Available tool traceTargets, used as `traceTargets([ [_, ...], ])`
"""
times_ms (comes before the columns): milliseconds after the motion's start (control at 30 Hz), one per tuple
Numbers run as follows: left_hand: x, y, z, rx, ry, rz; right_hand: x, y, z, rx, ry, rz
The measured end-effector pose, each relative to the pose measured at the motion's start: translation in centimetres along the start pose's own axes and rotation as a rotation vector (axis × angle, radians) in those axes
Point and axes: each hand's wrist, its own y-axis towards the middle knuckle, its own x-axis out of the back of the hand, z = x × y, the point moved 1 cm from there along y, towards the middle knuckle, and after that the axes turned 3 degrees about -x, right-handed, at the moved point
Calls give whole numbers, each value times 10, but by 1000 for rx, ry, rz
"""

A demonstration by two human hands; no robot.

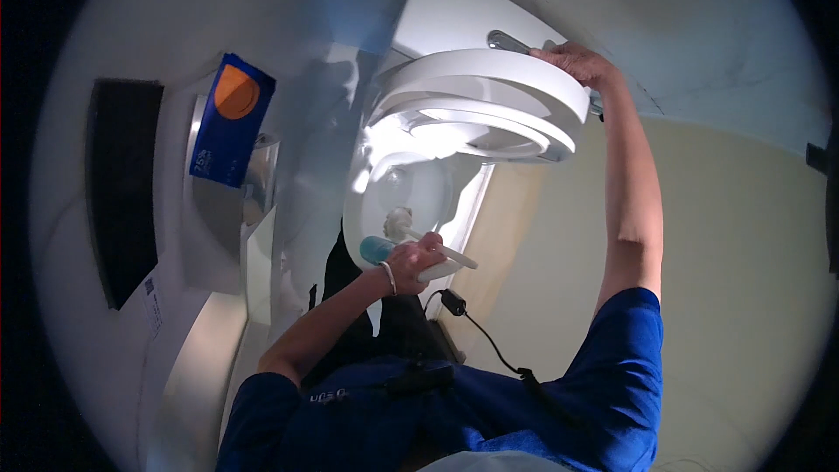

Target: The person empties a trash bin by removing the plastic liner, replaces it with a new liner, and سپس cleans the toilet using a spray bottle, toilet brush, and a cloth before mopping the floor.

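Note:
Over the front of the toilet bowl point(354, 210), my left hand point(411, 267) is closed around a white-handled toilet brush point(459, 257). The pale brush head point(397, 223) hangs inside the bowl. A teal object point(376, 249), possibly a bottle, and a white piece lie against the same hand; its grip on them is partly hidden. At the top, the fingertips of my right hand point(580, 64) touch the end of a metal flush lever point(506, 41) on the white tank point(446, 13). The raised toilet lid point(485, 62) and seat point(524, 119) stand between tank and bowl.
On the left wall are a dark panel point(124, 190), a metal dispenser point(213, 229) and a blue card with an orange circle point(229, 124). A black cable with a small box point(453, 302) hangs near my body. A beige wall or panel point(557, 223) is at right.

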Motion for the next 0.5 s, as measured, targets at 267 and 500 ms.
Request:
traceTargets([
  [267,2,-14,6,170,-12,195,-20,6,26,59,-127,-128],
  [500,-13,-28,18,74,65,187,-26,-12,54,11,-401,-159],
])
